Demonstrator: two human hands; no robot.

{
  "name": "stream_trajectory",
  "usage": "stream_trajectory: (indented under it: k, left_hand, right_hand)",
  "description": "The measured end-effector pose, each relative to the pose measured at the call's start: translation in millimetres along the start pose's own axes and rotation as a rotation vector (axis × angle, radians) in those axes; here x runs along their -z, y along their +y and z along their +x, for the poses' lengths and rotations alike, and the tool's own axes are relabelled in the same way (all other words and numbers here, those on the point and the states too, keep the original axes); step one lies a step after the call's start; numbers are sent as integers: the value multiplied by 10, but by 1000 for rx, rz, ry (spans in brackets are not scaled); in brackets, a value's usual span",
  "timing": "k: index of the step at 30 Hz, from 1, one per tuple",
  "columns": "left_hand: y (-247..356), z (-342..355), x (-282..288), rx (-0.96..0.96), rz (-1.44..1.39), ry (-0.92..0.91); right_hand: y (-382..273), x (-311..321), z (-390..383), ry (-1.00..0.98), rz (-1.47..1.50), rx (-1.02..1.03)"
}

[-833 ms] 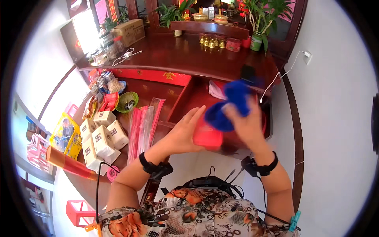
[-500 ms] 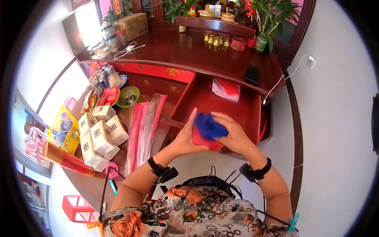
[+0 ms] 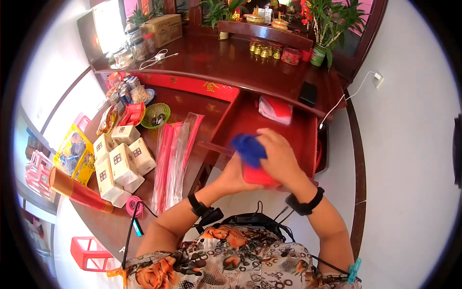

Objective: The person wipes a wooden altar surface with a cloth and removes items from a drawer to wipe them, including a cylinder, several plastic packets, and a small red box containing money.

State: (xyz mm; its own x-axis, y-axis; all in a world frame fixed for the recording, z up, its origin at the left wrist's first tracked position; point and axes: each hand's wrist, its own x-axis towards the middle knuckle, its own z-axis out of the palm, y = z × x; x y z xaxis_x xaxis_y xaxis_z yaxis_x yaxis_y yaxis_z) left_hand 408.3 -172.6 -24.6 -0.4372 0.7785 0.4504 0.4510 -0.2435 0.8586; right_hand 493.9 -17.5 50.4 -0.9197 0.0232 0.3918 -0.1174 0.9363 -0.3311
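Over the front of the pulled-out wooden drawer (image 3: 240,118), my left hand (image 3: 228,178) is wrapped round a red box-like object (image 3: 260,177) from the left. My right hand (image 3: 281,156) grips a crumpled blue cloth (image 3: 249,148) against the top of that red object. Motion smears the cloth, and the right thumb is hidden. At the back of the drawer lies a folded red and pale pink cloth (image 3: 275,111), apart from both hands.
Left of the drawer are long pink plastic-wrapped packets (image 3: 169,161), several tissue packs (image 3: 124,164), a green basket (image 3: 156,115) and a red-gold tube (image 3: 79,190). A black phone-like object (image 3: 308,94) lies on the upper counter (image 3: 211,60). A white cable (image 3: 334,110) hangs at right.
My right hand and the blue cloth have shifted slightly up and the cloth to the left. More of the red object shows beneath; my left hand still holds it.
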Motion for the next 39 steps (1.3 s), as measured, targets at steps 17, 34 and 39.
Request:
stream_trajectory:
  k: [17, 34, 39]
  left_hand:
    - [-207, 84, 3, -207, 166, -90]
    - [53, 104, 8, 138, 274, 5]
    - [-187, 43, -47, -181, 464, -1]
  right_hand:
    - [-261, 17, -195, 57, -76, 163]
    - [-292, 165, -564, 44, -343, 79]
    - [-224, 123, -228, 41, -274, 153]
